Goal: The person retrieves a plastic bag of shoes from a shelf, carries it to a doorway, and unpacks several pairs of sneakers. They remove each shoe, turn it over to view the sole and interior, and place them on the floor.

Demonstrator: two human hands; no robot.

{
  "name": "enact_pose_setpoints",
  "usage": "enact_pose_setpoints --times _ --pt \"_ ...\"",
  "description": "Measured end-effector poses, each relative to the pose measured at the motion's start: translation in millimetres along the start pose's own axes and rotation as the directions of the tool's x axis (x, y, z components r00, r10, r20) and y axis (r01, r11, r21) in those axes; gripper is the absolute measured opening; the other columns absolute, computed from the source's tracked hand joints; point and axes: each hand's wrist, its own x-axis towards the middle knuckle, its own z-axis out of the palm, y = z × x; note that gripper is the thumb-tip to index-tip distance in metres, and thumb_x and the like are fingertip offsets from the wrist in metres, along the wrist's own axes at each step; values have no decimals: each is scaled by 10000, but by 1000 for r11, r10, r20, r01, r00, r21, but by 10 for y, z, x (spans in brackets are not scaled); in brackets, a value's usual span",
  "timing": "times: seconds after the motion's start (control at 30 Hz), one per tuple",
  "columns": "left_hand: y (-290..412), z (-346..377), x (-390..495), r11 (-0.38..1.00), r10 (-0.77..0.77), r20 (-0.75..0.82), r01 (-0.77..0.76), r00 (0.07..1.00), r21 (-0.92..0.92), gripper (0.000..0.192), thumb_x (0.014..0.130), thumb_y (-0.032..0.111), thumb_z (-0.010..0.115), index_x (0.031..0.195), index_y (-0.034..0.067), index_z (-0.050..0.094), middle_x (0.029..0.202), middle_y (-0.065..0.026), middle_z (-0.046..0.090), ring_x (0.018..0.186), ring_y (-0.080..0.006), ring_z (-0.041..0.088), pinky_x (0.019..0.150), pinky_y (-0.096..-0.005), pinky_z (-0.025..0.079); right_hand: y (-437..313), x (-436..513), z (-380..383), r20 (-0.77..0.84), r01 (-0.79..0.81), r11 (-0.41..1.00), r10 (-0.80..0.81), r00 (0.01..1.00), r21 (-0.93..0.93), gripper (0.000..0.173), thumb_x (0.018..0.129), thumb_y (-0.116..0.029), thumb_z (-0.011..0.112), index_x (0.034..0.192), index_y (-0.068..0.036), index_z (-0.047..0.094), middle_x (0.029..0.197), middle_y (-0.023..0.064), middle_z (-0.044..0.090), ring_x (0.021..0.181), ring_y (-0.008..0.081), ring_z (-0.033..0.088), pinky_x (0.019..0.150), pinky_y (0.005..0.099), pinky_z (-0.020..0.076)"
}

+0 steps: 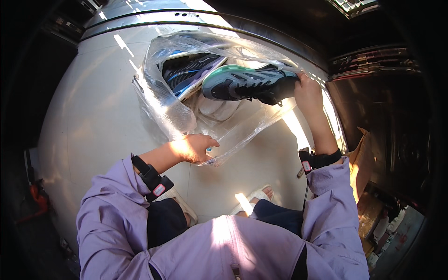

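A clear plastic bag [171,115] lies spread on the floor in front of me with its mouth wide. My left hand [196,148] grips the near edge of its film. In my right hand [307,89] is the heel end of a grey-green lace-up sneaker [245,83], its toe pointing left. The sneaker is held over the bag's mouth with its mint-coloured sole edge facing away from me. Beside its toe, inside the bag, rests a black sneaker [192,71] with blue and purple trim. Crumpled white material [217,106] shows below the held sneaker; what it is I cannot tell.
Pale floor tiles [94,105] surround the bag, with sunlight streaks across them. Dark furniture panels [378,115] stand to the right, near a brown cardboard piece [360,159]. A metal rail [196,19] crosses the far side. My sandalled feet [259,196] are close by.
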Motion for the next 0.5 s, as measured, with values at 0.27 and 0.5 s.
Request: enact_pose_setpoints --times 0.27,0.5 --pt "-166 -119 -94 993 -93 -83 98 992 63 814 788 547 718 1368 26 486 1247 -224 592 1157 -367 568 981 -427 451 232 83 -428 522 -558 568 246 817 606 232 937 -99 497 1086 8 639 816 140 692 567 218 693 463 260 551" --pt "-94 -117 -60 998 38 -207 -48 978 -40 745 833 471 709 1392 42 464 1231 -228 602 1128 -379 584 953 -420 473 689 -94 -694 435 -431 225 33 900 874 181 963 -106 505 1036 22 609 785 108 660 554 192 668 476 275 556"
